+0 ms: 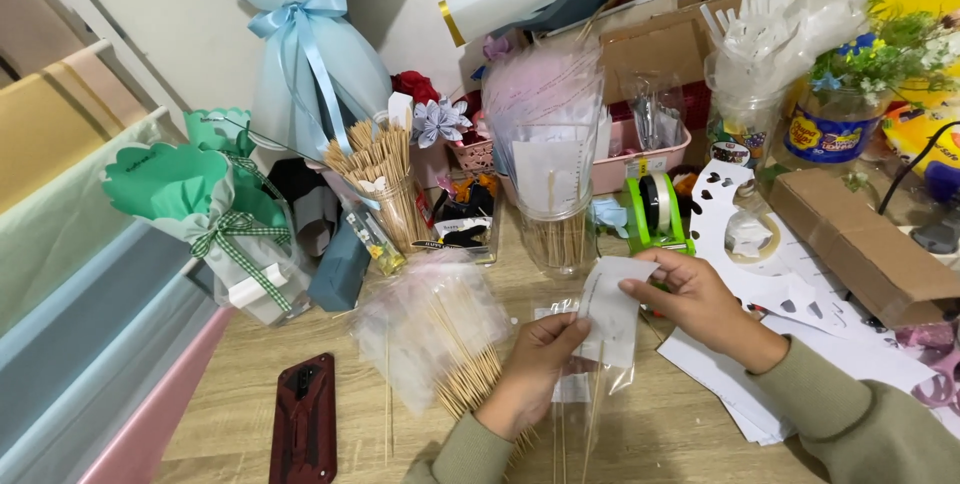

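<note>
Near desk's front edge: clear cellophane sleeve point(608, 329) pinched between both hands, left hand point(533, 369) grasping lower side, right hand point(690, 299) gripping top corner; wooden skewers point(465, 369) just left.

This looks like a craft room for making flower bouquets. Rolls of wrapping paper point(70, 174) lean by the wooden table point(680, 434), beside wrapped bouquets point(215, 214), sticks point(385, 169) and tape point(658, 209).

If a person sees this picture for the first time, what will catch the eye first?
Probably the two hands in the centre: the left hand and right hand hold a white slip in a clear sleeve. Next, the blue-ribboned bouquet wrap at the top left, and the green tape dispenser behind the hands.
</note>
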